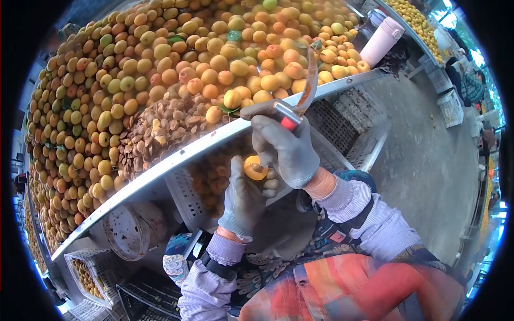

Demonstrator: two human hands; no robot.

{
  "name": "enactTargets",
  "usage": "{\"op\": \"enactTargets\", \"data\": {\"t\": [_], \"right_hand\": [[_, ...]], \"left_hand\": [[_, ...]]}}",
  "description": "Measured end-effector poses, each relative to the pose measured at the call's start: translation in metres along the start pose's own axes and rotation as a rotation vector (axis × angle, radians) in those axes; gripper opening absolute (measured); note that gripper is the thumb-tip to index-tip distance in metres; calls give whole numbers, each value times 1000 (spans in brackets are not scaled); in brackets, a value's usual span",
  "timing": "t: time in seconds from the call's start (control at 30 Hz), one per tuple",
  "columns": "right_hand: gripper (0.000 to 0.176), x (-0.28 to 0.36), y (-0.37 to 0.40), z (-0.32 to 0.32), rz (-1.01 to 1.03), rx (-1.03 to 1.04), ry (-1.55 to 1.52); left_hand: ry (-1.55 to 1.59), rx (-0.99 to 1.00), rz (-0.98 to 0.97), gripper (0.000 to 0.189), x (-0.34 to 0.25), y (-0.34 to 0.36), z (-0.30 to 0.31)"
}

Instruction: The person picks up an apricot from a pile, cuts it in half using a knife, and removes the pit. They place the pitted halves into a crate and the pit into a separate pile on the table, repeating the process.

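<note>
Red tool handle point(289, 124) partly out of sight (inside the right grip point(288, 152)).

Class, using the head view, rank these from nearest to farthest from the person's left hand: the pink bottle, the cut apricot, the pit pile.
From the left hand:
1. Cut apricot: at its thumb.
2. Pit pile: ahead, to the left.
3. Pink bottle: far off, ahead to the right.

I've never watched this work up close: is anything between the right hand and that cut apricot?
Nothing visible stands between them: the right hand is close beside the cut apricot, which the left hand holds. The right hand's curved tool points away.
</note>
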State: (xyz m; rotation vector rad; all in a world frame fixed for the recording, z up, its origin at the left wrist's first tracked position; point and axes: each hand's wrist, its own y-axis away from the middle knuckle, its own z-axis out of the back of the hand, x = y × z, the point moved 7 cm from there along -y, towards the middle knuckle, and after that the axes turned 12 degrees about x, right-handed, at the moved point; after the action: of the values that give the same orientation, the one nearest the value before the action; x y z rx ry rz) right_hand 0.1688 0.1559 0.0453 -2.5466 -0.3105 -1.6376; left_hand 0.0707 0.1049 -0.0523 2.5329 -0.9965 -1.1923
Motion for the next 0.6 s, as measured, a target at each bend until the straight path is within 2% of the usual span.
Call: {"op": "enactTargets", "data": {"t": [0.07, 0.13, 0.27, 0.33, 0.37, 0.47, 0.53, 0.6], "right_hand": [[19, -1, -1, 1, 26, 24, -14], [19, -2, -1, 0, 32, 9, -16], [18, -10, -7, 5, 66, -36, -129], [18, -13, -9, 2, 77, -55, -121], [17, -14, -10, 0, 88, -71, -111], [16, -21, -19, 0, 110, -96, -203], [17, -24, -21, -7, 127, -81, -181], [14, -37, -22, -8, -29, -146, -246]], "left_hand": [[62, -24, 48, 60, 1, 3, -4], [-131, -44, 0, 61, -10, 6, -8], [-86, -154, -5, 60, -4, 0, -3], [-115, -219, -182, 58, -5, -5, 5], [-269, -212, -328, 56, -13, -2, 3], [-285, -220, -409, 55, -19, 1, 1], [-277, -249, -393, 54, -12, 0, 10], [-269, -283, -378, 53, -9, 2, 20]]}}
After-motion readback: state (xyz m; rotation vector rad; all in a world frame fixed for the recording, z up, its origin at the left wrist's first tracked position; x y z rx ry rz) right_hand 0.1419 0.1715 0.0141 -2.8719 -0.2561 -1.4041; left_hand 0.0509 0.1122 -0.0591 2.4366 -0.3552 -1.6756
